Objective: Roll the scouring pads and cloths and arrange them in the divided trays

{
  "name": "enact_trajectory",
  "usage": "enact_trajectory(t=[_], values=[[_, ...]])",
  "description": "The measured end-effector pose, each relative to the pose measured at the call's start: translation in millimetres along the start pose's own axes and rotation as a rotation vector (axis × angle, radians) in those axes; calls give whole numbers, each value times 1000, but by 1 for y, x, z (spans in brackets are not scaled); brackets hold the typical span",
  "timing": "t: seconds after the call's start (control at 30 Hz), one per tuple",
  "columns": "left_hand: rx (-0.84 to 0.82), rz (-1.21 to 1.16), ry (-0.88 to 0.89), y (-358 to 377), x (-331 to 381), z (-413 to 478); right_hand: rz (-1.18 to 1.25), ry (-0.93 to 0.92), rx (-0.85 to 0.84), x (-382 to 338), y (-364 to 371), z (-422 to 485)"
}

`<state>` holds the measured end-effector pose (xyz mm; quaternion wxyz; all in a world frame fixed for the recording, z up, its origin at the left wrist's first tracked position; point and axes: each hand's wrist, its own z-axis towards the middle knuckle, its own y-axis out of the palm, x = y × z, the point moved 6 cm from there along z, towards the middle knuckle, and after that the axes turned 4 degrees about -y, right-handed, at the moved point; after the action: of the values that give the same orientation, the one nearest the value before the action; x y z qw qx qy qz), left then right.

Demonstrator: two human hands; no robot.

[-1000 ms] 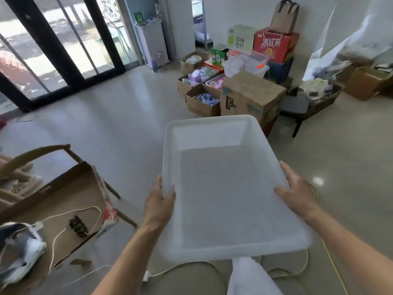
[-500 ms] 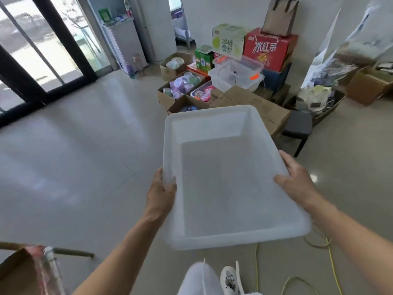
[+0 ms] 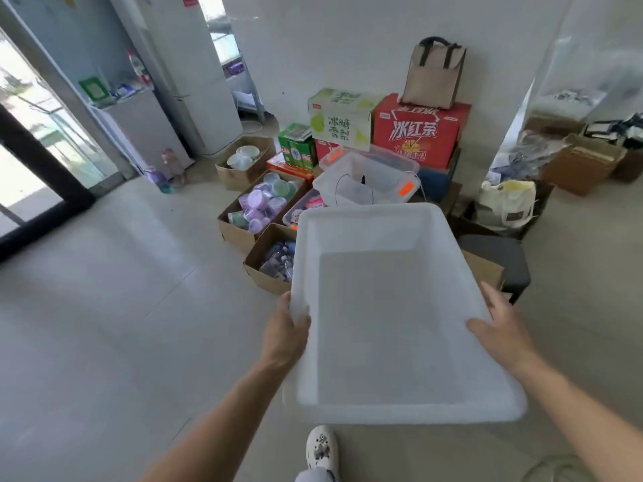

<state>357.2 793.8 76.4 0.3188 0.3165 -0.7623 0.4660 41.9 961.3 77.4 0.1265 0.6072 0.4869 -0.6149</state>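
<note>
I carry a large white plastic tub (image 3: 368, 224) in front of me, above the floor, and nothing lies inside it. My left hand (image 3: 283, 330) grips its left rim, thumb over the edge. On the right rim my right hand (image 3: 501, 328) holds it the same way. No scouring pads, cloths or divided trays show in the head view.
Ahead against the wall stand open cardboard boxes (image 3: 259, 212) of small tubs and bottles, a clear lidded bin (image 3: 365, 179), a red carton (image 3: 419, 132) and a brown bag (image 3: 435, 74). A dark stool (image 3: 497, 257) is right of the tub. A fridge (image 3: 184, 71) stands at the left.
I have walked towards the stacked boxes with the tub held in both hands; the cardboard and cables at my left have dropped out of view. My grip is unchanged.
</note>
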Motion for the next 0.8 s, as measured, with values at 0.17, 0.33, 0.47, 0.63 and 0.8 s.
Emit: enact_trajectory(t=[0.17,0.33,0.47,0.63,0.8], values=[[-117,38,-58,28,38,126,-16,137,126,-5,5,85],[-178,50,-110,69,63,220,-84,244,155,12,18,164],[-203,65,-179,100,70,278,-44,324,146,23,33,219],[-313,164,-241,130,76,329,-56,427,102,43,35,264],[-492,321,-253,138,83,362,0,587,-73,52,48,282]])
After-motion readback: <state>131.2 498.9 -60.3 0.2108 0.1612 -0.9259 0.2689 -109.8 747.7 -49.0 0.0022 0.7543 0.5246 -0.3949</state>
